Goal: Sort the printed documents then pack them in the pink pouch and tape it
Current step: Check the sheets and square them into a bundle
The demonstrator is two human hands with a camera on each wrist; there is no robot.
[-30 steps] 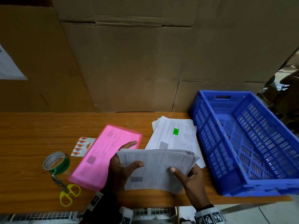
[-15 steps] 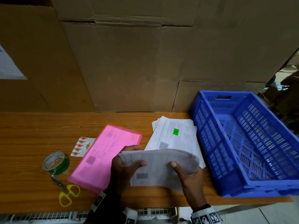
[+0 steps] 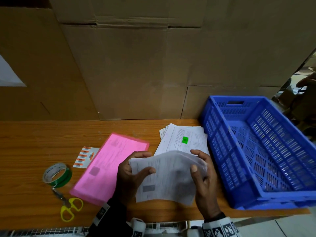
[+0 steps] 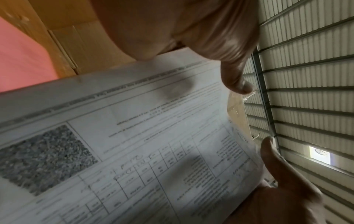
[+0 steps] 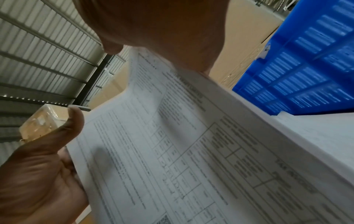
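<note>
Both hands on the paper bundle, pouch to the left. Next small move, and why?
Probably square the bundle: its sheets bow and fan between the left hand and right hand, and the pink pouch lies flat on the table, not yet touched. More sheets wait behind.

The head camera looks steeply down over the wooden table [image 3: 34,144] toward a cardboard wall [image 3: 130,69], while both wrist cameras sit close under the held printed documents [image 3: 164,177], angled upward, sharing that printed sheet.
</note>
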